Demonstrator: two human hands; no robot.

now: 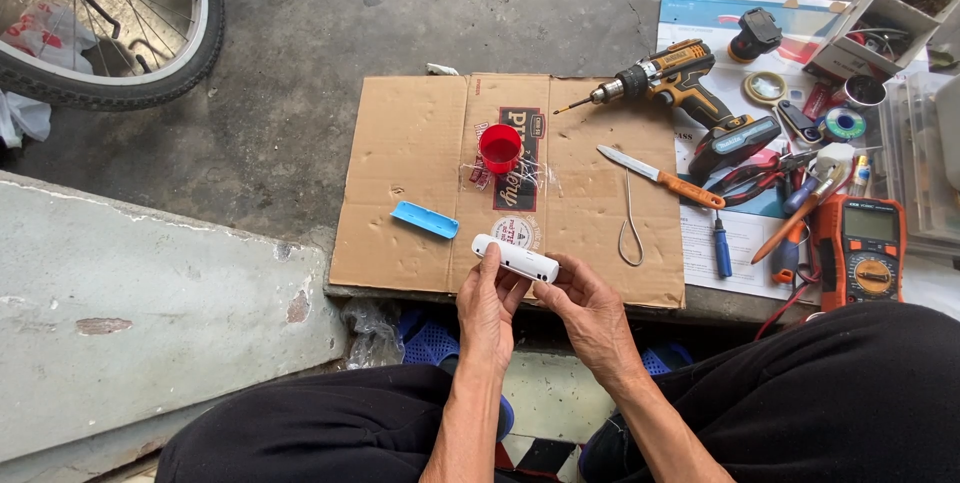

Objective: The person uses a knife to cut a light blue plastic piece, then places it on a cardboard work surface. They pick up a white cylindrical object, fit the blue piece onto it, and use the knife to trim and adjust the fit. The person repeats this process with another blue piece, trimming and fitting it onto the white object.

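Grey concrete floor [330, 3] runs across the whole space, rough and stained, with a raised pale slab [130, 313] at the near left. A bicycle wheel with a black tyre [150, 63] leans into the far left corner of the floor. A flattened brown cardboard sheet [400, 203] lies in the middle as the work surface. Beyond its right edge, a printed paper sheet [700, 18] carries a yellow and black cordless drill [680, 88], whose bit reaches over the cardboard's far right corner, and an orange multimeter [865, 253] amid loose hand tools. On the cardboard, an orange-handled knife [660, 175] lies near the right edge with a bent wire loop [630, 228] beside it. A small red plastic cup [499, 148] stands near the far middle, and a flat light-blue plastic cover [424, 220] lies toward the near edge.

Over that near edge, the person holds a small white oblong plastic case [515, 258]. The left hand [488, 308] grips its left end, fingers wrapped around it, while the right hand [590, 308] pinches its right end.
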